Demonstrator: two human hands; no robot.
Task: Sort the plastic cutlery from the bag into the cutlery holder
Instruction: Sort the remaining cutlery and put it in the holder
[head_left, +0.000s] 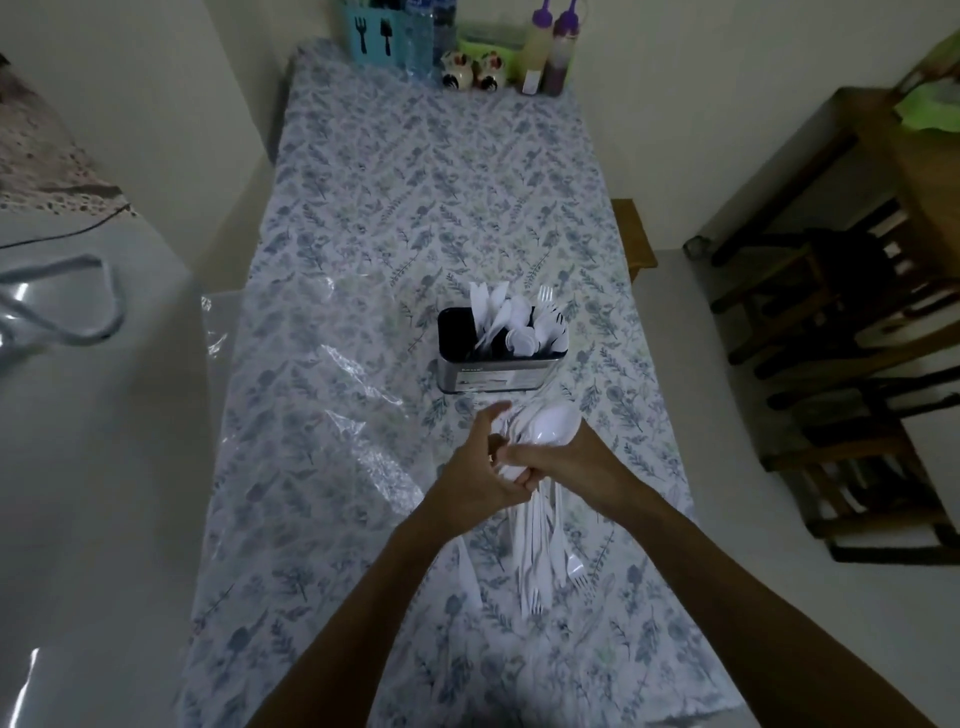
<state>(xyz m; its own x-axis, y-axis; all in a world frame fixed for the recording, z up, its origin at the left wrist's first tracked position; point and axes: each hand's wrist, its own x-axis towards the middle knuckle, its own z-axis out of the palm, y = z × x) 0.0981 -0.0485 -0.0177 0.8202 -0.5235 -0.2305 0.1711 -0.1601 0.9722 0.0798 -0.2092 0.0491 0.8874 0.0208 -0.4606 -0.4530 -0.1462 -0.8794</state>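
Note:
A metal cutlery holder (498, 371) stands mid-table with white plastic knives, spoons and forks upright inside. Just in front of it my right hand (563, 462) grips a bundle of white plastic cutlery (540, 540); spoon bowls stick up above the fist and fork ends hang down below it. My left hand (480, 467) is against the same bundle, its fingers curled at the handles beside the right hand. A clear plastic bag (353, 410) lies crumpled flat on the table to the left of the holder.
The table (426, 187) has a floral cloth. At its far end stand a blue utensil caddy (371, 34), water bottles, two small ceramic shakers (472, 70) and two purple-capped sauce bottles (550, 49). Wooden chairs (841, 322) stand to the right, a pale counter to the left.

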